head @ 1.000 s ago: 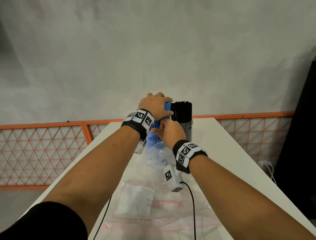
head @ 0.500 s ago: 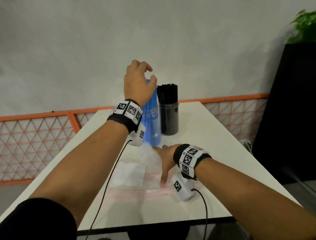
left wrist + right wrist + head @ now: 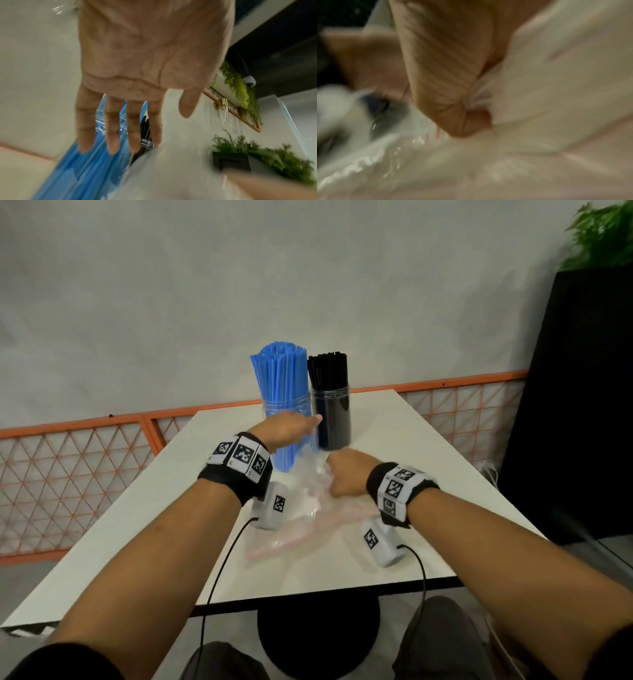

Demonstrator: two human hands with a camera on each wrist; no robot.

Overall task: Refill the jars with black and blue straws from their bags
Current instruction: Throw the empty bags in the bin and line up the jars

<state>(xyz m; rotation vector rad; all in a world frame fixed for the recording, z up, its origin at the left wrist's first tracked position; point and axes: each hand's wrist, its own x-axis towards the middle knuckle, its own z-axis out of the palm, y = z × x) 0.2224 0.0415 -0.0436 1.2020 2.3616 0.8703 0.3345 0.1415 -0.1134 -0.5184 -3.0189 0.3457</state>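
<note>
Head view | left hand (image 3: 286, 429) now off blue plastic straws (image 3: 279, 378), fingers flat, holds nothing | right hand (image 3: 346, 475) bunches empty clear plastic bag (image 3: 301, 508) on table | both jars look full, refill prob. done

1. The head view looks forward and down from above the near edge of the worktop (image 3: 394, 422), with both forearms entering from the bottom of the frame.
2. The left wrist view looks along the palm, very close, at the blue straws (image 3: 82, 169) in its lower left.
3. The right wrist view sits pressed against the clear bag (image 3: 539, 94), heavily blurred.
4. Head and left wrist views share the blue straws (image 3: 279, 378) and the plant (image 3: 603, 234).
</note>
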